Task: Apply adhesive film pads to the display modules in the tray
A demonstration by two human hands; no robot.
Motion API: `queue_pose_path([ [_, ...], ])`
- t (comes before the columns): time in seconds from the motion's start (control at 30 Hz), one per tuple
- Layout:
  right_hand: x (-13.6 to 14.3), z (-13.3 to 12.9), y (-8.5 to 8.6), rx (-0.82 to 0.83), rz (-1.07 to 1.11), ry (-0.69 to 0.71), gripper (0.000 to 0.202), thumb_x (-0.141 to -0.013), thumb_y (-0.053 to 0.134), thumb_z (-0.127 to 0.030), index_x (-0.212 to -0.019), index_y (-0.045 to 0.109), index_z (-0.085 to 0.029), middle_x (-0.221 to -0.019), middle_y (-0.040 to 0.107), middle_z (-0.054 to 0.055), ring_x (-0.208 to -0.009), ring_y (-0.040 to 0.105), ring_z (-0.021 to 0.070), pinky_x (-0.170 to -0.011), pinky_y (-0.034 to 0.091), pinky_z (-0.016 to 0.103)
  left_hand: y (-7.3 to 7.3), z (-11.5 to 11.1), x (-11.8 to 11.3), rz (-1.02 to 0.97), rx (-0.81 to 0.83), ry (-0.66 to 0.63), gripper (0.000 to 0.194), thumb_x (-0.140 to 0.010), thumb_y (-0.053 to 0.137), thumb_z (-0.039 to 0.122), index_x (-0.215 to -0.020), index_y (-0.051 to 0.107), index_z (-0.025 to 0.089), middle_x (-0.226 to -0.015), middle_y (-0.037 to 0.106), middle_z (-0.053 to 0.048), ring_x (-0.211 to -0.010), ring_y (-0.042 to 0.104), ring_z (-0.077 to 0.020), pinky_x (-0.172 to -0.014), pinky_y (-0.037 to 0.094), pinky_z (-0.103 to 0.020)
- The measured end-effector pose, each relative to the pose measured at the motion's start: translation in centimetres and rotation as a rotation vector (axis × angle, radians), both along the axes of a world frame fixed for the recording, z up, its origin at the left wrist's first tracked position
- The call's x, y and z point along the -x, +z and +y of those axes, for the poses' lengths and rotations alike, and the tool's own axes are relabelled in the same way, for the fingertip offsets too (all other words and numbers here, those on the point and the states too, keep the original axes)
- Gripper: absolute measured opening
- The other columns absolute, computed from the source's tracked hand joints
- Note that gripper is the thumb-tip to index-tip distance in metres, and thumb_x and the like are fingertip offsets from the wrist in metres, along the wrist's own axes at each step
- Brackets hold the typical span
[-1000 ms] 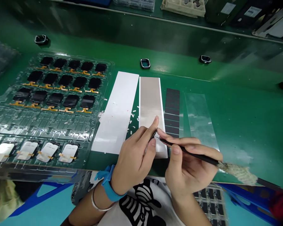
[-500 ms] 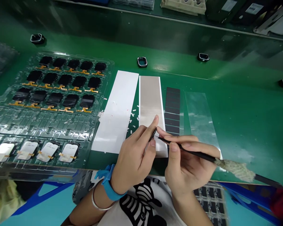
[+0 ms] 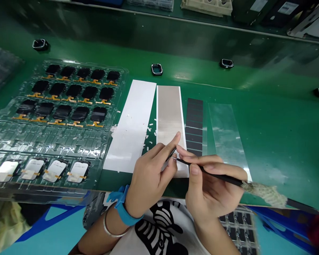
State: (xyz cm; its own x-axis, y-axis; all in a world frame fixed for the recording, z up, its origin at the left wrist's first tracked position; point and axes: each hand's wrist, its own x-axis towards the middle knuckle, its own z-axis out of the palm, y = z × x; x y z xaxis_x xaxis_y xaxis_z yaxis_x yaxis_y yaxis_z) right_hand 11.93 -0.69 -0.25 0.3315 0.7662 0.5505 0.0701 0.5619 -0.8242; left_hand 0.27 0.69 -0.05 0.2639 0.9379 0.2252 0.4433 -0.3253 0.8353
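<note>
In the head view, a small dark piece [image 3: 171, 154] is pinched between thumb and forefinger of the left hand [image 3: 149, 177]. A slim black tool [image 3: 223, 176] is gripped in the fingers of the right hand [image 3: 218, 191], its tip angled at the piece; whether contact is made cannot be told. The tip has just shifted slightly towards the left thumb, so the work seems centred on that end of the piece. From there, a beige sheet [image 3: 168, 106] lies at twelve o'clock, a white sheet [image 3: 130, 127] at ten, and a clear tray [image 3: 46, 132] at nine.
</note>
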Motion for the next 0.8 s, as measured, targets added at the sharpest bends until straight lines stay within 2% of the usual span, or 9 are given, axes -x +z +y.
queue_pose_path([
  [0.2, 0.03, 0.05, -0.07, -0.016, 0.030, -0.019, 0.036, -0.079, 0.055, 0.012, -0.101, 0.051, -0.017, -0.089, 0.066, 0.002, -0.084, 0.072, 0.0174, -0.082, 0.067, 0.045, 0.00, 0.08, -0.01, 0.009, 0.002, -0.005, 0.048, -0.101, 0.040, 0.019, -0.148, 0.042, 0.021, -0.079, 0.053, 0.000, -0.063, 0.046, -0.0114, -0.054, 0.037, -0.024],
  [0.4, 0.03, 0.05, -0.03, -0.021, 0.020, -0.020, 0.038, -0.078, 0.055, 0.013, -0.101, 0.051, -0.016, -0.090, 0.065, 0.002, -0.085, 0.072, 0.0167, -0.081, 0.068, 0.042, 0.16, 0.02, -0.04, 0.018, 0.009, -0.003, 0.047, -0.101, 0.040, 0.019, -0.148, 0.042, 0.022, -0.078, 0.052, 0.001, -0.062, 0.046, -0.0114, -0.054, 0.037, -0.023],
  [0.53, -0.02, 0.16, -0.01, -0.008, 0.001, -0.006, 0.038, -0.077, 0.055, 0.014, -0.101, 0.050, -0.015, -0.090, 0.066, 0.004, -0.088, 0.072, 0.0184, -0.082, 0.067, 0.043, 0.27, -0.02, -0.01, 0.034, 0.043, -0.015, 0.048, -0.101, 0.038, 0.021, -0.149, 0.041, 0.022, -0.082, 0.056, -0.001, -0.064, 0.049, -0.0120, -0.056, 0.040, -0.024],
  [0.8, 0.00, 0.38, -0.01, 0.001, 0.014, -0.042, 0.033, -0.081, 0.057, 0.009, -0.099, 0.050, -0.017, -0.086, 0.067, 0.002, -0.087, 0.074, 0.0201, -0.077, 0.068, 0.039, 0.10, 0.13, -0.08, 0.034, 0.071, -0.007, 0.045, -0.102, 0.037, 0.025, -0.146, 0.044, 0.024, -0.086, 0.061, -0.003, -0.071, 0.056, -0.0142, -0.058, 0.043, -0.025],
])
